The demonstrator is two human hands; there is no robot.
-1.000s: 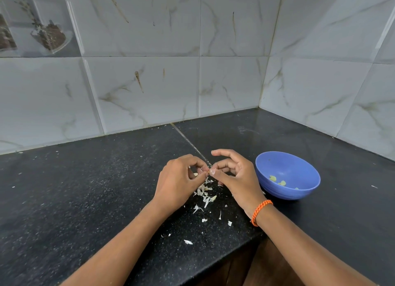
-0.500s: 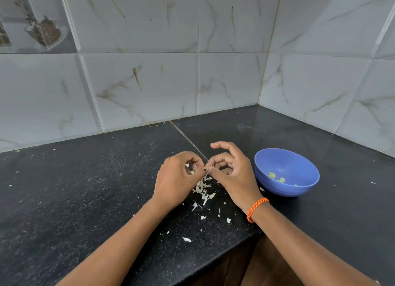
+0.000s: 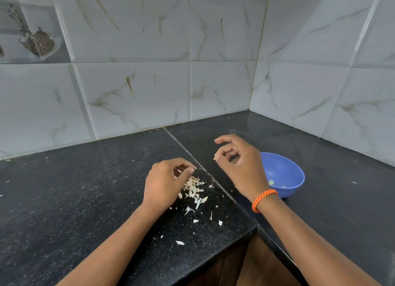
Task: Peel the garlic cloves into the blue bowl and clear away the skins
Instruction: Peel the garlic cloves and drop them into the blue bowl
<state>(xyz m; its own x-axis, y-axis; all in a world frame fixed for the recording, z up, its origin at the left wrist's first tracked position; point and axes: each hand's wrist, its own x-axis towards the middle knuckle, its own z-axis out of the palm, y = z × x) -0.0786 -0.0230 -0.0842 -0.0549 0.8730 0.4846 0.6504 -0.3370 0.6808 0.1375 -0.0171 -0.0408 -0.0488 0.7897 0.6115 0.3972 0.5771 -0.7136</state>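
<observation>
My right hand [image 3: 240, 165] pinches a small garlic clove [image 3: 214, 158] between thumb and forefinger, a little above the black counter and left of the blue bowl [image 3: 294, 171]. The bowl holds a few peeled pale cloves [image 3: 271, 181] at its bottom. My left hand [image 3: 166, 182] hovers just above the pile of garlic skins [image 3: 193, 189], its thumb and forefinger pinched on what looks like a thin scrap of skin [image 3: 179, 170]. A clear gap separates the two hands.
Loose skin flakes [image 3: 180, 242] lie scattered toward the counter's front edge [image 3: 213, 249]. A seam [image 3: 186, 149] runs diagonally across the black counter. Marble-look tiled walls meet in a corner behind. An orange bracelet [image 3: 264, 199] is on my right wrist.
The hands, which were pinched together on one clove, have pulled apart. My right hand has moved up and right with the clove; my left stays over the skins.
</observation>
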